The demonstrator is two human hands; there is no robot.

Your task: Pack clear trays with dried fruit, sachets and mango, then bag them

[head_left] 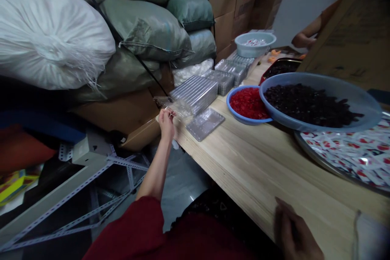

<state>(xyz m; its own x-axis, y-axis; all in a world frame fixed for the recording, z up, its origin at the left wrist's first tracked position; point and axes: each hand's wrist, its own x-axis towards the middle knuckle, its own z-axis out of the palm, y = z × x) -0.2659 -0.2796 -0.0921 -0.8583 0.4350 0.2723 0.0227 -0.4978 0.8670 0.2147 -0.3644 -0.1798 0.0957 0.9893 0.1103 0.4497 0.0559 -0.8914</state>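
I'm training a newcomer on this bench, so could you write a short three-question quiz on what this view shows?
1. True or false: the small round blue plastic basin holds yellow pieces.

2. Fill in the blank: the large round translucent blue plastic basin holds ____ pieces.

3. Which of the wearer's hands is nearer the flat, clear, rectangular plastic tray lying on the pale wooden table?

Key:
1. False; it holds glossy red pieces.
2. Dark; the basin carries a heap of small, dark, nearly black pieces.
3. The left hand; the blurred right hand is farther off, at the lower right of the view.
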